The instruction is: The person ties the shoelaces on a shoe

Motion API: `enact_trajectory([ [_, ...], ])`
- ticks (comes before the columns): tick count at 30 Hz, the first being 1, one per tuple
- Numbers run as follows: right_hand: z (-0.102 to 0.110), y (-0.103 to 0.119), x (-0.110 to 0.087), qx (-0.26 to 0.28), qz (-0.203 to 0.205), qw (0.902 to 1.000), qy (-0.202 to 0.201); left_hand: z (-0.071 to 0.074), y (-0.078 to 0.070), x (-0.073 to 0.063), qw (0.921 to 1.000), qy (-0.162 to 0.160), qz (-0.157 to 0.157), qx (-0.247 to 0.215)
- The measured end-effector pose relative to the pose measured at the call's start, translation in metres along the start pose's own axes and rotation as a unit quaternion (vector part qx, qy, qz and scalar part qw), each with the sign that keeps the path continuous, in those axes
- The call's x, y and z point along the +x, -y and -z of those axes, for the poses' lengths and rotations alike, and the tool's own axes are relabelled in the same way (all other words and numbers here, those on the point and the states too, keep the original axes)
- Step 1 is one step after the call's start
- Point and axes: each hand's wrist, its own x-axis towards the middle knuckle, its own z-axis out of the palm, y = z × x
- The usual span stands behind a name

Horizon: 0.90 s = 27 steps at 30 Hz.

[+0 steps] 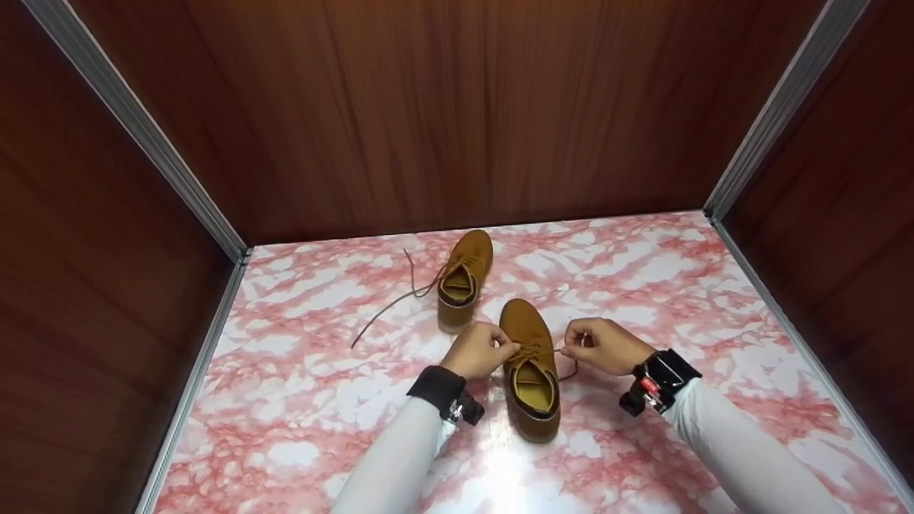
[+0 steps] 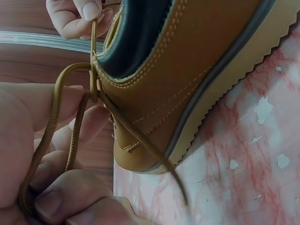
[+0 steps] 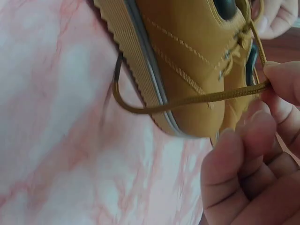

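A tan lace-up shoe stands on the marbled surface, toe pointing away, between both hands. At its left side, my left hand grips a loop of the brown shoelace in curled fingers, close over the tongue. On the other side, my right hand pinches lace between thumb and forefinger, drawing it out from the knot. A free lace end hangs past the pinch, along the sole in the right wrist view. Another end crosses the shoe's side in the left wrist view.
A second tan shoe stands farther back and left, its long untied lace trailing over the pink-and-white marbled surface. Dark wood panels with metal edging rise at the back and both sides.
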Motion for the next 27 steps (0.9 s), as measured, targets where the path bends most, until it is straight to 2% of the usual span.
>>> enact_trajectory([
  [6, -0.002, 0.003, 0.003, 0.057, -0.034, 0.9973, 0.033, 0.0, 0.0, 0.001, 0.9998, 0.018, 0.004, -0.001],
  [8, -0.004, 0.005, 0.006, 0.071, -0.032, 0.9962, 0.037, -0.001, -0.001, 0.002, 0.9997, 0.025, 0.003, -0.007],
  [15, -0.006, 0.012, 0.014, 0.064, -0.018, 0.9971, 0.037, -0.004, -0.003, 0.003, 0.9991, 0.03, -0.004, -0.028],
  [22, -0.017, 0.015, 0.021, 0.044, 0.01, 0.9989, -0.015, -0.005, -0.004, 0.003, 0.9985, 0.025, -0.01, -0.048],
  [27, -0.028, 0.017, 0.026, 0.044, -0.001, 0.9973, -0.059, -0.006, -0.005, 0.004, 0.9985, 0.02, -0.014, -0.048],
])
